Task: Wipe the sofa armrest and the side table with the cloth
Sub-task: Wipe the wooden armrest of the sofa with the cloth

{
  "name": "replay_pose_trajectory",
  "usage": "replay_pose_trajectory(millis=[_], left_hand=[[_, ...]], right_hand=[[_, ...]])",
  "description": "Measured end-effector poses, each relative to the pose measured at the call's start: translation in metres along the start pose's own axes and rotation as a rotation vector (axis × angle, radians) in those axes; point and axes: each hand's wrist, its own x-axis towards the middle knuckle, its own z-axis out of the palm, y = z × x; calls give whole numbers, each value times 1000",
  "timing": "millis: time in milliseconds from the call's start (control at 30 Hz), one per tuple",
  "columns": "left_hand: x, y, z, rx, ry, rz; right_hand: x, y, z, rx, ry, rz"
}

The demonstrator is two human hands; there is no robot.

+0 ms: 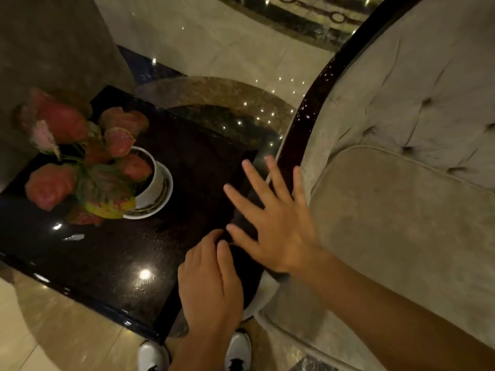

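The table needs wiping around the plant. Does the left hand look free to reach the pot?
Probably yes: the left hand rests at the side table's near right edge, and bare glossy top lies between it and the white pot.

**Both hands on a dark cloth at the table's edge**

The right hand (276, 220) lies flat with fingers spread on a dark cloth (247, 207) at the side table's (112, 253) three o'clock edge, beside the sofa armrest (308, 116). The left hand (211, 285) presses the cloth at six o'clock. A potted plant (101, 167) stands at ten o'clock.
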Motion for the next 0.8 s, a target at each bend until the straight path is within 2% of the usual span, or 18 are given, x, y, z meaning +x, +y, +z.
replay_pose_trajectory(millis=[133,167,233,267,300,333,400,433,467,500,567,633,667,767,800], left_hand=[[5,13,-2,232,-99,21],[4,15,-3,251,-132,19],[4,20,-7,272,-178,24],[4,21,-8,298,-192,30],[4,21,-8,338,-203,40],[3,19,-7,379,-215,52],[5,19,-6,469,-256,72],[6,19,-5,519,-271,80],[5,19,-5,558,-305,84],[6,21,-6,584,-348,89],[7,22,-9,629,-398,116],[10,26,-9,647,-412,137],[15,30,-8,640,-412,164],[28,53,1,567,-467,207],[32,63,6,552,-478,216]], right_hand=[[31,12,-19,93,34,388],[26,-2,-17,127,20,395],[8,-20,-11,92,-37,193],[6,-12,-10,71,-58,107],[15,5,-14,81,-45,96],[30,24,-17,119,-17,175],[66,58,-26,244,66,502],[76,61,-28,283,74,610],[76,53,-25,255,91,629],[68,42,-20,201,108,551],[39,19,-13,86,55,263],[33,37,-15,27,-54,101],[46,54,-19,18,-54,139],[108,100,-38,104,-53,476],[120,109,-44,113,-68,524]])
